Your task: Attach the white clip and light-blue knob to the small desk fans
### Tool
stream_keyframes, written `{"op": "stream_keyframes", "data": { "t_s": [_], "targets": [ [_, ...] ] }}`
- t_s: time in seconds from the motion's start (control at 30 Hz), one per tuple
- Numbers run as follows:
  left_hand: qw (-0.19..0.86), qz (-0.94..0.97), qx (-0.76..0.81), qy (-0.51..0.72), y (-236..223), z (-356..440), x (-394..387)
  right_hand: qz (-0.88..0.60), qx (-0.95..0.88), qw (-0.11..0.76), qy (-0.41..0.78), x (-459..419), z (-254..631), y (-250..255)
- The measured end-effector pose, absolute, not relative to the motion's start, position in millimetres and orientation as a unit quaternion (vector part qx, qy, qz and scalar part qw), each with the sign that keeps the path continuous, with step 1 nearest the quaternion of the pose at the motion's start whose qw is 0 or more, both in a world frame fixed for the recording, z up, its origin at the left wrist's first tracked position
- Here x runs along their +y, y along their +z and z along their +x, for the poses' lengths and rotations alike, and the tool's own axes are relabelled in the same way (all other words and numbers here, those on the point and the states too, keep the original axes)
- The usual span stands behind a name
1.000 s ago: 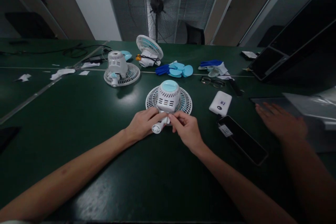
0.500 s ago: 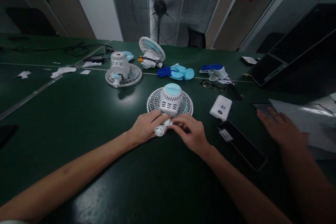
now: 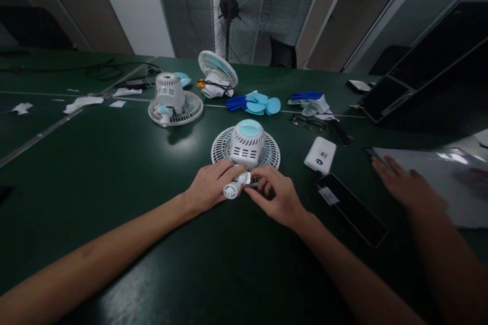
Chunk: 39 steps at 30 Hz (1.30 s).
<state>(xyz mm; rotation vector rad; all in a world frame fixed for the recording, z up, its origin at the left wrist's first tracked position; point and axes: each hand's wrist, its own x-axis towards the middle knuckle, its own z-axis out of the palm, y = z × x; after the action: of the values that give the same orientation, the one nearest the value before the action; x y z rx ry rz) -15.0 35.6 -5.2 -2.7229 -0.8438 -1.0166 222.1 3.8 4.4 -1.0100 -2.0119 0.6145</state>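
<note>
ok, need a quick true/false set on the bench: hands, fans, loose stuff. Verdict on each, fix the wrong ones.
1. The left hand and right hand are both at the white neck of the nearest fan. True.
2. The cap on that fan is red. False: the cap is light blue.
3. Loose light-blue blades lie by a blue glove. True.
4. The black phone lies left of the left hand. False: the phone is right of the right hand.
5. Another person's hand is at the right of the view. True.
</note>
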Motion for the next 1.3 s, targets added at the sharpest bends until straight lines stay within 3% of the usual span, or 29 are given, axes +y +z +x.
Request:
{"op": "stream_keyframes", "data": {
  "t_s": [0.27, 0.5, 0.57, 0.7, 0.87, 1.0, 1.17, 1.3],
  "targets": [
    [0.055, -0.904, -0.266, -0.33, -2.6, -13.9, 35.7, -0.366, -0.809, 0.424, 0.18, 7.5, 224.5, 4.3],
    [0.065, -0.904, -0.261, -0.333, -3.3, -14.4, 35.4, -0.471, -0.627, 0.418, 0.459, -0.1, 201.2, 5.4],
    [0.054, -0.905, -0.267, -0.328, -4.6, -15.7, 35.7, -0.472, -0.64, 0.421, 0.436, -1.7, 202.9, 4.5],
    [0.026, -0.903, -0.277, -0.326, -6.5, -17.8, 35.9, -0.418, -0.751, 0.433, 0.271, -1.5, 215.1, 6.0],
    [0.029, -0.902, -0.27, -0.336, -6.4, -17.9, 36.3, -0.38, -0.796, 0.421, 0.211, 2.4, 220.4, 9.1],
    [0.04, -0.901, -0.269, -0.337, -5.6, -16.6, 36.4, -0.419, -0.763, 0.434, 0.23, 2.5, 213.3, 6.9],
    [0.042, -0.904, -0.267, -0.332, -4.8, -16.8, 36.4, -0.476, -0.664, 0.406, 0.41, -0.8, 206.4, 2.3],
    [0.026, -0.904, -0.272, -0.33, -5.0, -18.3, 36.8, -0.446, -0.718, 0.431, 0.316, -0.9, 213.8, 3.3]
  ]
}}
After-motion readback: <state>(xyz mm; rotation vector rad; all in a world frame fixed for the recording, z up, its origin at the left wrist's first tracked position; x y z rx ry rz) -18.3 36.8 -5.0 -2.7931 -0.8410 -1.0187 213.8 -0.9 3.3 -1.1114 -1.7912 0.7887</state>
